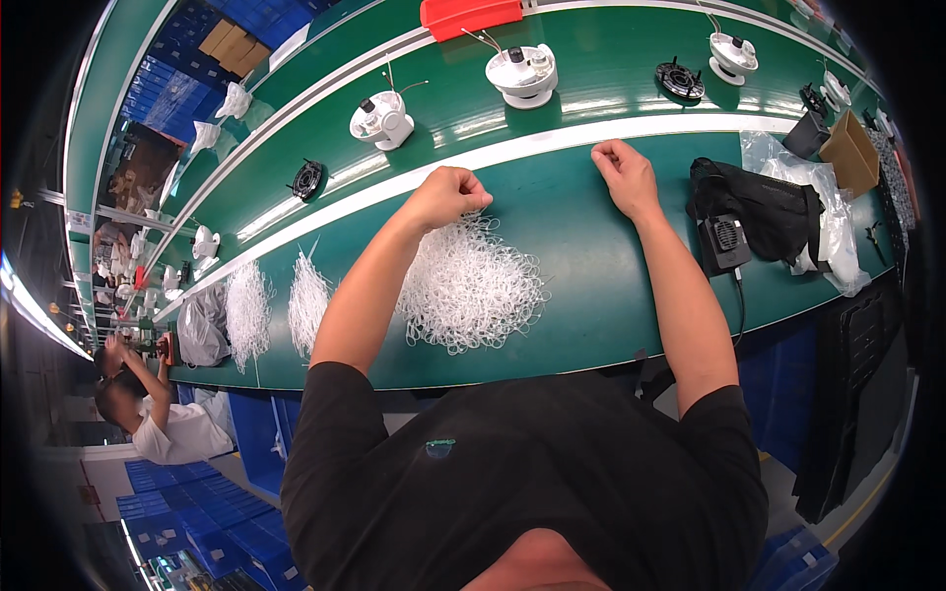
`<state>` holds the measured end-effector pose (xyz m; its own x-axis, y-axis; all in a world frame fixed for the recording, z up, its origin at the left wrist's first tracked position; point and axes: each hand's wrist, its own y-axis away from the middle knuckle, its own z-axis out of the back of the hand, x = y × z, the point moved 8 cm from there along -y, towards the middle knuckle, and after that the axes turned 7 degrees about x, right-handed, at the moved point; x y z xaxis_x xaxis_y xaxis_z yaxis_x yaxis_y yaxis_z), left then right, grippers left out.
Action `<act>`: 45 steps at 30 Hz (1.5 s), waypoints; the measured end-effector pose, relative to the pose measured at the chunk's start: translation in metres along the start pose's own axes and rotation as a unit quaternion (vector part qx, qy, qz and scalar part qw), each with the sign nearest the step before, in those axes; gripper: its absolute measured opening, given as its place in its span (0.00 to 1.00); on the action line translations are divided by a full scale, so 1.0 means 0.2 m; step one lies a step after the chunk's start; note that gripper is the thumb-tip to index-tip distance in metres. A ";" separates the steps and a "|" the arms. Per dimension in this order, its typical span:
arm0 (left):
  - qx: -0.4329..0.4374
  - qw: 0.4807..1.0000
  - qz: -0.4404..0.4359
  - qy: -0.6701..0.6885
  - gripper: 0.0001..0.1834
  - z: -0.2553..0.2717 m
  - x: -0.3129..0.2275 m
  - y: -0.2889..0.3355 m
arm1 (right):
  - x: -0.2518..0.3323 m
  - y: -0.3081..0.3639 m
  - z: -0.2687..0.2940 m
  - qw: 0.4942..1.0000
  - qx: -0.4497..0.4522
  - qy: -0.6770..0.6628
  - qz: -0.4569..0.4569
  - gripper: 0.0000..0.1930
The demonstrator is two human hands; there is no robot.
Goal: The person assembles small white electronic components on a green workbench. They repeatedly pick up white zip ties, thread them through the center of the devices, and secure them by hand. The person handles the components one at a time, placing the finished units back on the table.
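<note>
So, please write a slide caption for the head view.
Left hand at far edge of piled white loops; right hand apart, above green worktop.

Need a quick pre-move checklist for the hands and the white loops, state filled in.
1. Left hand at the loop pile: ok, fingers at its far edge.
2. Loop held in left fingertips: cannot tell, too small to make out.
3. Right hand clear of the pile: ok, off to its right.
4. Loops in the pile lined up: not ok, they lie heaped every which way.
5. Pile apart from the nearer white bundle: cannot tell, the left forearm covers part of the gap.
6. Black device with cable clear of both hands: ok, right of the right forearm.
</note>
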<state>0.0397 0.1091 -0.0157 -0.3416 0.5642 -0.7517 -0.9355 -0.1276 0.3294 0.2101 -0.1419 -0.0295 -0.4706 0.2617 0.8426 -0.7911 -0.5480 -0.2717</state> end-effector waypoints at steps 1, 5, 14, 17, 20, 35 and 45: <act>0.005 0.999 -0.006 0.047 0.09 0.00 0.00 0.00 | 0.00 0.00 0.00 1.000 0.001 -0.003 -0.002 0.10; 0.025 0.975 -0.050 0.213 0.08 0.00 -0.02 0.05 | 0.01 0.00 0.00 1.000 0.002 -0.005 -0.002 0.10; -0.094 0.871 -0.217 0.430 0.07 0.15 0.03 0.11 | 0.01 -0.01 -0.01 1.000 -0.002 -0.002 0.003 0.10; -0.173 0.838 -0.205 0.475 0.08 0.25 0.18 0.08 | 0.01 -0.01 -0.01 1.000 -0.003 0.001 0.011 0.10; -0.289 0.804 -0.145 0.500 0.09 0.40 0.35 0.06 | 0.02 0.01 0.00 1.000 -0.002 0.005 0.005 0.10; -0.347 0.826 0.016 0.444 0.18 0.71 0.49 -0.32 | 0.09 0.03 0.01 0.999 -0.003 0.039 0.005 0.17; -0.148 0.920 -0.023 0.363 0.13 0.07 -0.10 -0.10 | 0.37 -0.03 -0.16 0.998 -0.009 0.060 0.020 0.21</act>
<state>0.0662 0.1115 -0.0003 -0.1699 -0.1046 -0.9799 -0.8974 -0.3944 0.1977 0.1686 -0.0940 0.0195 -0.5443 0.3334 0.7698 -0.7773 -0.5456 -0.3133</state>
